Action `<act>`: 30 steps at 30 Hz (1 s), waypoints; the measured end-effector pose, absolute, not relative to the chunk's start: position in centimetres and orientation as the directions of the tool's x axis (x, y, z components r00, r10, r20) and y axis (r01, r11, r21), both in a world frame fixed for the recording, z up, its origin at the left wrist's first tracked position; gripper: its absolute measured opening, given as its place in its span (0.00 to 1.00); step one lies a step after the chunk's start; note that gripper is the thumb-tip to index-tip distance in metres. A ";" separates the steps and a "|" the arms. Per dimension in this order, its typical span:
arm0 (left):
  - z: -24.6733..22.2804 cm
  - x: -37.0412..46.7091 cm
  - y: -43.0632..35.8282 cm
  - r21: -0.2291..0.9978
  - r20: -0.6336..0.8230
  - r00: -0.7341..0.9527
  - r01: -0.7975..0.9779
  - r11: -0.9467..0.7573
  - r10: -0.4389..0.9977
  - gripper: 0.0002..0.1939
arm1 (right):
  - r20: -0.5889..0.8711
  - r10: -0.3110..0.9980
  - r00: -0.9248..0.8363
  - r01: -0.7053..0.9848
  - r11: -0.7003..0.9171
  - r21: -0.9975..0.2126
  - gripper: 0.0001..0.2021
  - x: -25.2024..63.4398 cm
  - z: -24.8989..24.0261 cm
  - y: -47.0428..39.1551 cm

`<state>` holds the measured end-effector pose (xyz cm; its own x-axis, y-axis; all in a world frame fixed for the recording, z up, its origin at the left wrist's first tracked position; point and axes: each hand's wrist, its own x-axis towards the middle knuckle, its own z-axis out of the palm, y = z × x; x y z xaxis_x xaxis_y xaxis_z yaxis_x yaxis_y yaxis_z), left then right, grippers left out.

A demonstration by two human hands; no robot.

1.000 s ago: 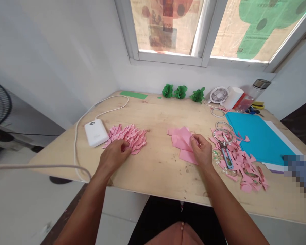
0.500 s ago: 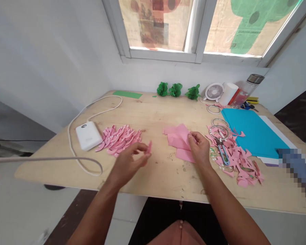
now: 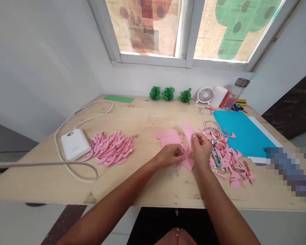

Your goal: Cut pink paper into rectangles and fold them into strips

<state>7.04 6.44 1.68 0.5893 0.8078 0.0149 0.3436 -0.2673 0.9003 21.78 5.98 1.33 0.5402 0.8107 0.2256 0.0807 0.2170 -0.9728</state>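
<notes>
My right hand (image 3: 202, 148) pinches a strip of pink paper (image 3: 187, 131) that stands up from its fingertips, slightly blurred. Just left of it, my left hand (image 3: 171, 156) is closed, its fingertips at a piece of pink paper (image 3: 188, 162) between the two hands. How far that piece is folded or cut I cannot tell. Flat pink paper rectangles (image 3: 169, 134) lie on the wooden table behind my left hand. Farther left is a heap of curved, scalloped pink paper pieces (image 3: 114, 148).
Scissors (image 3: 216, 154) lie on pink scraps (image 3: 236, 166) at right, beside blue sheets (image 3: 244, 132). A power bank (image 3: 75, 144) with a looping white cable sits left. Green paper balls (image 3: 167, 94), a small fan (image 3: 205, 95) and a bottle (image 3: 236, 93) stand along the back.
My left hand has moved right, from beside the scalloped heap to my right hand. The pink paper in my right hand now stands apart from the flat sheets. The view has shifted slightly.
</notes>
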 end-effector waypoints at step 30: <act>-0.3 5.1 11.9 0.500 0.298 0.299 0.760 -0.415 0.907 0.03 | 0.000 0.867 0.497 -0.157 0.091 -0.983 0.16 20.9 2.4 5.5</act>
<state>5.09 11.91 -0.34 0.2994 0.9065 0.2976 0.7599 -0.4152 0.5002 20.89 5.48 2.41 0.4975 0.8675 0.0005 -0.1571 0.0906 -0.9834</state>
